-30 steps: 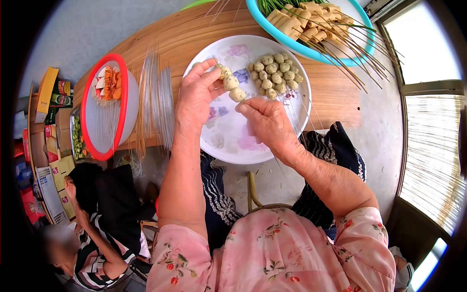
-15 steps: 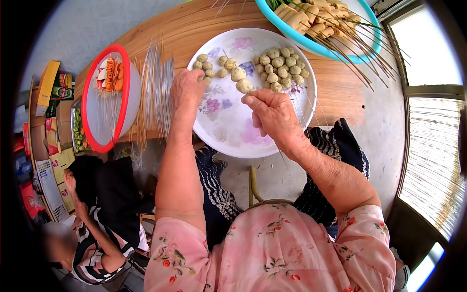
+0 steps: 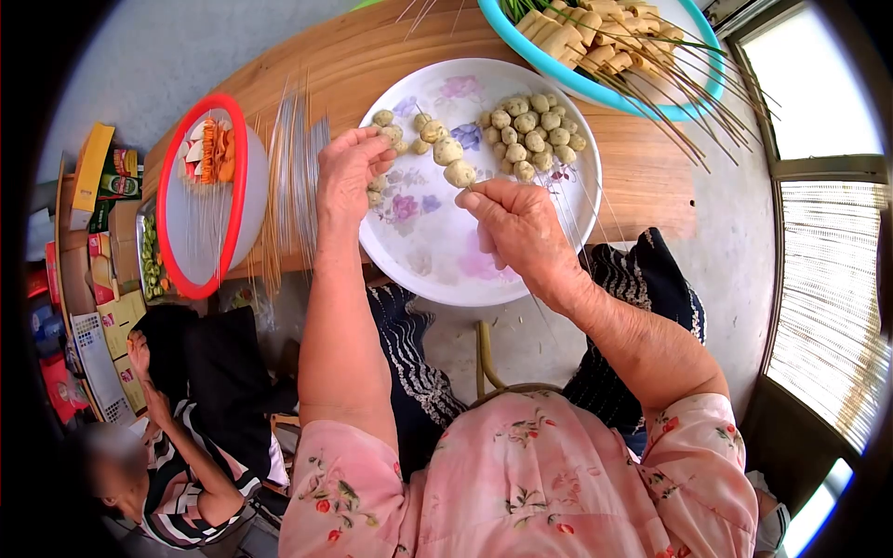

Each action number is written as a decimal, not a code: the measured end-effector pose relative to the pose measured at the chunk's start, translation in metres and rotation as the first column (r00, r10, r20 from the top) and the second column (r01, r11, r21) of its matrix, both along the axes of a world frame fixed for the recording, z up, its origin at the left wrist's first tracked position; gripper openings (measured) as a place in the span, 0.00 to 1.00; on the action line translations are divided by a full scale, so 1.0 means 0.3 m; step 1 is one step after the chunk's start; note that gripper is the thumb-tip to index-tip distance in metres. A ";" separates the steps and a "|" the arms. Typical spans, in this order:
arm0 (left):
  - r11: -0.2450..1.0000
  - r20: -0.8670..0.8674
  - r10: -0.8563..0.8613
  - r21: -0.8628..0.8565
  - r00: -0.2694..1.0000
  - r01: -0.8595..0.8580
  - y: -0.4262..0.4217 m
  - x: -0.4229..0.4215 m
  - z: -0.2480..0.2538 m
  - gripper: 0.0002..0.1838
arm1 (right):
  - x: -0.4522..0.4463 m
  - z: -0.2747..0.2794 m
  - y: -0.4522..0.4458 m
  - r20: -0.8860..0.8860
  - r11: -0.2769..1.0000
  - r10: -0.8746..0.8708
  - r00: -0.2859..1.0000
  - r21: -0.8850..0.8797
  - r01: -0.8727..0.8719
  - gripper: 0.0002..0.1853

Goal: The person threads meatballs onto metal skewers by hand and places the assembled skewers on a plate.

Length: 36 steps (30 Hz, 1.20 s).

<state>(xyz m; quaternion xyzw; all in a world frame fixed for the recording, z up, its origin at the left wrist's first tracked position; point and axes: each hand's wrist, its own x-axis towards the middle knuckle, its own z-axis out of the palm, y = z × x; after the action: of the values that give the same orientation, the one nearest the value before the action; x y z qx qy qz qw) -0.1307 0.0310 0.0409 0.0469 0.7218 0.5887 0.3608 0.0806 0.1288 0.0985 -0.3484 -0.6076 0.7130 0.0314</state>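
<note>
My right hand (image 3: 521, 223) pinches a thin skewer that has speckled meatballs (image 3: 453, 163) threaded on it, held over the white floral tray (image 3: 437, 265). At the tray's left side my left hand (image 3: 349, 172) has its fingers bent together around a meatball (image 3: 392, 135), partly hidden by the fingertips. A few loose meatballs lie beside and below that hand. On the tray's right side rests a pile of finished-looking meatball skewers (image 3: 535, 130), their thin sticks pointing toward me.
Bare metal and bamboo skewers (image 3: 296, 177) lie left of the tray. Farther left stands a red-rimmed basket (image 3: 244, 139) with skewered food. A turquoise-rimmed basin (image 3: 558, 76) of rolled skewers is at the upper right. Another person (image 3: 200, 446) sits at the lower left.
My left hand has drawn back slightly and lifted from the loose meatballs, its fingers now curled around one. My right hand and its skewer have shifted slightly left.
</note>
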 end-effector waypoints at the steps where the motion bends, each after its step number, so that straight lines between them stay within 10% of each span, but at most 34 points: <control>1: 0.987 0.137 -0.014 0.163 0.990 -0.008 0.001 -0.005 0.008 0.18 | 0.001 0.005 -0.003 0.003 1.000 0.006 1.000 -0.007 -0.006 0.12; 10: 0.835 0.281 0.029 0.520 0.959 -0.178 0.032 0.027 0.046 0.10 | 0.000 0.001 -0.017 -0.031 0.993 0.089 0.996 0.076 -0.086 0.12; 36: 0.867 0.316 0.066 0.451 0.947 -0.211 0.059 0.095 0.065 0.13 | -0.013 -0.022 -0.045 -0.090 0.992 0.013 0.996 0.124 -0.002 0.10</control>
<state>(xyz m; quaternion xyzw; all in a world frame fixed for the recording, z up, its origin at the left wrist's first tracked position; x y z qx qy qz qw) -0.1022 0.0486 0.0605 -0.0046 0.4943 0.7738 0.3960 0.0765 0.1153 0.0919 -0.3109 -0.6500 0.6891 0.0777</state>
